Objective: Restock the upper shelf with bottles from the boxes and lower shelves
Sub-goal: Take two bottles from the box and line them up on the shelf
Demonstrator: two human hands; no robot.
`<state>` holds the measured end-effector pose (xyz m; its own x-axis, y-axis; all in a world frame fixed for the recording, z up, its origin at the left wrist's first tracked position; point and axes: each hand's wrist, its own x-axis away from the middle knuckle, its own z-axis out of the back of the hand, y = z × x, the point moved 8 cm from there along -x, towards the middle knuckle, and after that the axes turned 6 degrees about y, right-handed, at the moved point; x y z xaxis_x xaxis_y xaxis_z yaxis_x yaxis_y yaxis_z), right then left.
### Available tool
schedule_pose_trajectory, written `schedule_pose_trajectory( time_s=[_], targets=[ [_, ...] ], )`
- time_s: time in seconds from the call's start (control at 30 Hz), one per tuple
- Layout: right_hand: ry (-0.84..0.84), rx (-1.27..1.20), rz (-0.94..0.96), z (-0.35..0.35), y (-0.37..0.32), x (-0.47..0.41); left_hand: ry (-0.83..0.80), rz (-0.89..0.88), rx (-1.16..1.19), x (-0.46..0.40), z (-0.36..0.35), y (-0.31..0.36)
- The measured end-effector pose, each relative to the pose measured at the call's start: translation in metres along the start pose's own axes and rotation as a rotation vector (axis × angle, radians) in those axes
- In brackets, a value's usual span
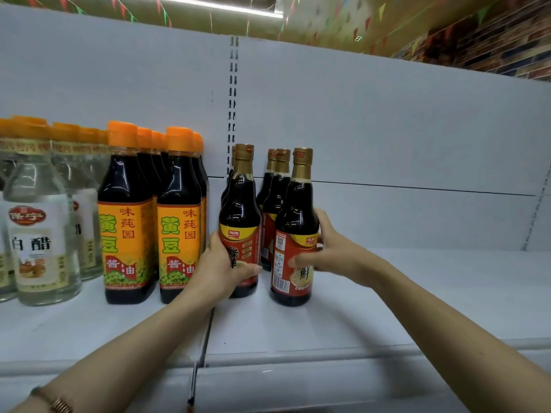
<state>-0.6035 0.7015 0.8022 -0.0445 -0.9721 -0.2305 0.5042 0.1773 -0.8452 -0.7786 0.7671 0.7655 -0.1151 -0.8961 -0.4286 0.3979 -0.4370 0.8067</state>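
Both hands on gold-capped bottles at the upper shelf

The left hand (219,265) wraps its fingers (249,268) round the red label of a gold-capped bottle (240,210) standing upright on the white upper shelf (417,293), just right of the shelf's slotted upright (233,93). The right hand (329,248) grips a second gold-capped bottle (296,222), also upright on the shelf, a little further right of that upright and nearer the front edge; its thumb lies across the label and its fingers curl behind the glass. More gold-capped bottles (275,186) stand behind these two, close to the back panel. Left of the upright stand rows of orange-capped dark bottles (179,216) with yellow labels, and beyond them clear vinegar bottles (38,228). A bracelet (61,405) sits on the left wrist
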Motion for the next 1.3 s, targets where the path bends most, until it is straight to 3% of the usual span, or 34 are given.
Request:
schedule_pose_trajectory(
  time_s=[0.43, 0.9, 1.13, 1.3],
  targets=[
    [0.26, 0.078, 0.002, -0.006, 0.014, -0.018, 0.033, 0.017, -0.002, -0.012, -0.005, -0.006],
    [0.327, 0.034, 0.051, -0.011, 0.019, -0.017, 0.047, 0.036, 0.013, -0.011, -0.009, -0.014],
    [0.343, 0.089, 0.035, -0.012, 0.015, -0.015, 0.028, 0.139, -0.005, -0.005, -0.008, -0.006],
    [0.31, -0.114, -0.029, -0.006, 0.018, -0.001, 0.096, 0.204, -0.091, 0.014, 0.002, -0.005]
  ],
)
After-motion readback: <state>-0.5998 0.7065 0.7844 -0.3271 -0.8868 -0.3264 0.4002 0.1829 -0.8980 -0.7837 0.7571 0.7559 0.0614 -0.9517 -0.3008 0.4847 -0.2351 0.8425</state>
